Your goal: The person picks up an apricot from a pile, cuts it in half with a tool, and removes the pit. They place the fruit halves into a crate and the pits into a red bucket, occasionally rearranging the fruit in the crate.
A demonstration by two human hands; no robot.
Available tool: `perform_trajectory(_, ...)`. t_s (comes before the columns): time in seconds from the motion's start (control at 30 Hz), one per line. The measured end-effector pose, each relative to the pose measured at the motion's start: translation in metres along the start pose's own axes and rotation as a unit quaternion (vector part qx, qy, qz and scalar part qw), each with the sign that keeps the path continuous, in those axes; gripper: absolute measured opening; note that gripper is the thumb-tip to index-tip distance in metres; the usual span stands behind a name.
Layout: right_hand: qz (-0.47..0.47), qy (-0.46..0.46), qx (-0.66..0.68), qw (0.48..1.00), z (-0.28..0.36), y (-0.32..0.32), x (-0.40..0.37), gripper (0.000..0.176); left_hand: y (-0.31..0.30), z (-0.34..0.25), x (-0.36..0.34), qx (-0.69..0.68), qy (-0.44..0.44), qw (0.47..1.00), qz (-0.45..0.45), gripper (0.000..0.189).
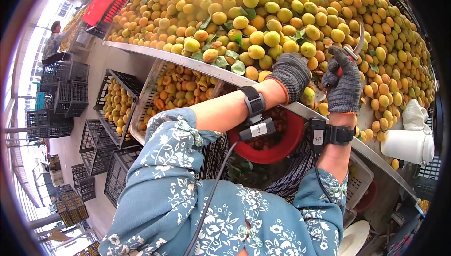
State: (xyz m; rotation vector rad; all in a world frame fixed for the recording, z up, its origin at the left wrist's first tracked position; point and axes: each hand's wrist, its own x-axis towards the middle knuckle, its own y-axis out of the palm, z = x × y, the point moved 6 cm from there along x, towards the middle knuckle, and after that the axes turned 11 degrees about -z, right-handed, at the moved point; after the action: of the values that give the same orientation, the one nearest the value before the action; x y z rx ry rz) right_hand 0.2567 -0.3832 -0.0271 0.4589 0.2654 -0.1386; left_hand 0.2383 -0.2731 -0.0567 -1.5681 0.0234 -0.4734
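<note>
A large heap of yellow-orange apricots [263,38], with some green leaves among them, lies on the metal-edged table in front of me. My left hand [291,75], in a dark grey knitted glove, rests over the near edge of the heap. Its back faces me and its fingers are bent away out of sight, so whatever they hold is hidden. My right hand [345,84], gloved alike, is closed around the red handle of a curved knife [360,42]. The blade points up and away, over the fruit.
Below the table edge [206,66] sit a red basin [272,150] with fruit pieces and a crate of halved apricots [181,87]. A white container [406,146] lies at right. Black crates [124,171] stand at left; a person [52,42] is farther back.
</note>
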Motion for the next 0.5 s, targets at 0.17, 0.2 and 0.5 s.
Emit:
perform_trajectory(0.17,-0.001,0.003,0.033,0.999,0.005,0.004,-0.004,0.012,-0.019,0.026,0.005,-0.169,-0.075,0.981,0.065,0.026)
perform_trajectory(0.2,-0.006,0.010,0.039,0.999,0.005,0.003,-0.005,0.012,-0.023,0.040,-0.001,-0.324,-0.088,0.942,-0.011,0.035)
perform_trajectory(0.5,0.046,-0.036,-0.121,0.991,-0.007,0.020,-0.014,0.023,-0.043,0.084,-0.040,-0.750,-0.234,0.600,-0.152,0.055)
